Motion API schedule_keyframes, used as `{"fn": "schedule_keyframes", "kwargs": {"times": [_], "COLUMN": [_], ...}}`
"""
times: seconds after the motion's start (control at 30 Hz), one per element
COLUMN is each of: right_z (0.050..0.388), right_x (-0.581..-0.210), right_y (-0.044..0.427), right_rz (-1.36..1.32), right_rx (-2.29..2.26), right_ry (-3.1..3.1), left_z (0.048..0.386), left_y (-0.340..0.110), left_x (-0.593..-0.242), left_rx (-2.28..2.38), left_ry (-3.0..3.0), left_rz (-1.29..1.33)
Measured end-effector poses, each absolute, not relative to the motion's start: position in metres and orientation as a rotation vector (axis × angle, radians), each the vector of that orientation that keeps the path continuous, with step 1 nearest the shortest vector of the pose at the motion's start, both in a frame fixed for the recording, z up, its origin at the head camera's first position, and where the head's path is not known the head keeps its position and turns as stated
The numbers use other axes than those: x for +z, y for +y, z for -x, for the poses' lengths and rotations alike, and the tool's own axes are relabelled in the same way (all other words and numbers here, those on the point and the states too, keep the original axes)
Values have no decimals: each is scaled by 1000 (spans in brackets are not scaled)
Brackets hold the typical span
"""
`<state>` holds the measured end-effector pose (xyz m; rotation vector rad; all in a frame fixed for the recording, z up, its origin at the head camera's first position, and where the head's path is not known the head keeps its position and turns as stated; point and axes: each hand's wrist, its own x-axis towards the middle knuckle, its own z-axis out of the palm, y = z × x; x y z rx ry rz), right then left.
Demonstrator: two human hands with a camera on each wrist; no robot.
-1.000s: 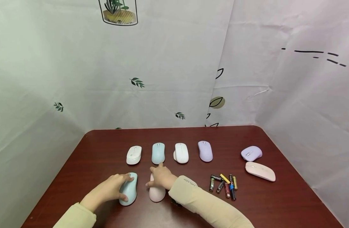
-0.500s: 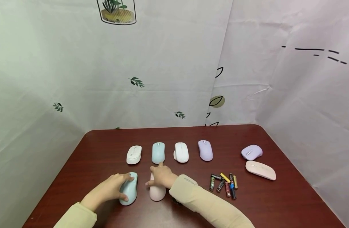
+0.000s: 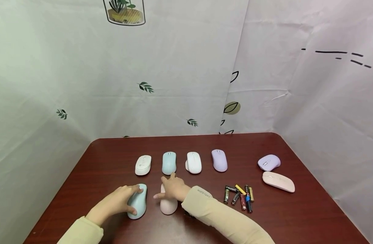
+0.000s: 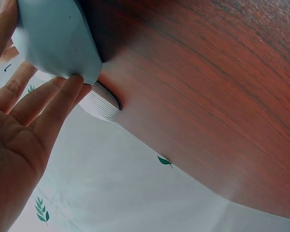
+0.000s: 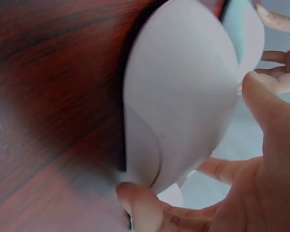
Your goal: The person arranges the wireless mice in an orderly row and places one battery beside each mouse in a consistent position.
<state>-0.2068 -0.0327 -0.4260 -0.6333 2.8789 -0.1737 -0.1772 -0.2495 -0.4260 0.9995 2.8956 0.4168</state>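
In the head view my left hand [image 3: 114, 204] grips a light blue computer mouse [image 3: 139, 202] at its sides, the thumb at the near left and a finger over the far end. The left wrist view shows fingertips against that mouse's edge. Just to the right, my right hand [image 3: 173, 188] spans a pale pink computer mouse [image 3: 168, 206], covering its far part. Its thumb sticks out past the left edge, and the other fingers reach over the far end. From the right wrist, the pink mouse [image 5: 183, 87] looks flat on the table.
Behind the hands stand a white mouse [image 3: 143, 165], another light blue mouse [image 3: 169, 163], a second white mouse [image 3: 193, 163] and a lilac mouse [image 3: 219, 160]. Several batteries [image 3: 239, 196] lie right of the right forearm. Farther right are another lilac mouse [image 3: 269, 163] and another pink mouse [image 3: 278, 182].
My right thumb has spread slightly outward from the pink mouse's left side. The left hand keeps its hold on the light blue mouse. The whole view has shifted a little.
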Motion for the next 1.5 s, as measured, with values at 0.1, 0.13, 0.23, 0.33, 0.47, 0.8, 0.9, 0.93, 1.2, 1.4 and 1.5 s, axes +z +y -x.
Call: {"fn": "schedule_keyframes", "kwargs": {"times": [0.1,0.13,0.23,0.33,0.47,0.8,0.9,0.93,1.2,1.4,1.5], "right_z": [207,207,210,215,222,238,241,242,250,255,255], "right_x": [-420,-418,-411,-405,-400,-396,-397,-399,-409,-418,-420], "right_y": [-30,-27,-18,-4,18,82,108,116,185,239,267], "right_rz": [616,617,621,650,699,732,846,897,1061,1058,963], "right_rx": [-182,-184,-203,-275,-412,-639,-686,-717,-988,-891,-781], "right_ry": [2884,2885,2889,2869,2829,2720,2691,2683,2760,3075,3170], "left_z": [177,177,177,177,177,179,178,178,180,178,177], "left_y": [-250,-250,-250,-251,-251,-246,-247,-248,-249,-251,-252], "left_x": [-427,-427,-429,-428,-426,-424,-426,-427,-426,-427,-429], "left_rx": [424,427,431,431,422,421,434,438,447,453,446], "left_ry": [2895,2896,2896,2896,2909,2919,2914,2914,2926,2933,2938], "left_rz": [-997,-997,-997,-987,-992,-983,-988,-992,-971,-995,-1012]}}
